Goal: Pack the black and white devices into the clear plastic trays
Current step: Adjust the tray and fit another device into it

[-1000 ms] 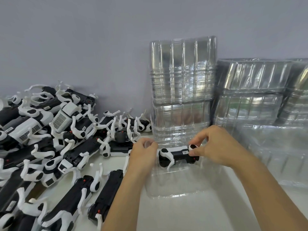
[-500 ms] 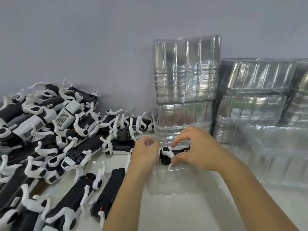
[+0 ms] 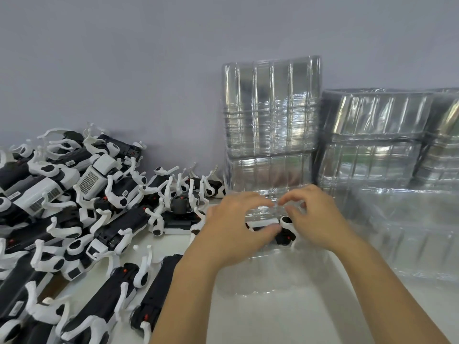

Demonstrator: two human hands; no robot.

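Head view: a black device [image 3: 278,228] with white clips and a small red dot lies in a clear tray [image 3: 260,281] near the desk [image 3: 285,324] middle. The left hand [image 3: 231,229] and right hand [image 3: 315,219] curl their fingers around it. No writing is legible.

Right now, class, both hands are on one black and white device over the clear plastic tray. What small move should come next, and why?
Probably press the black and white device down until it seats in the clear plastic tray. The left hand and right hand have their fingers curled on it, and part of it shows between them, low in the tray. The motion blur hides whether it is fully seated.
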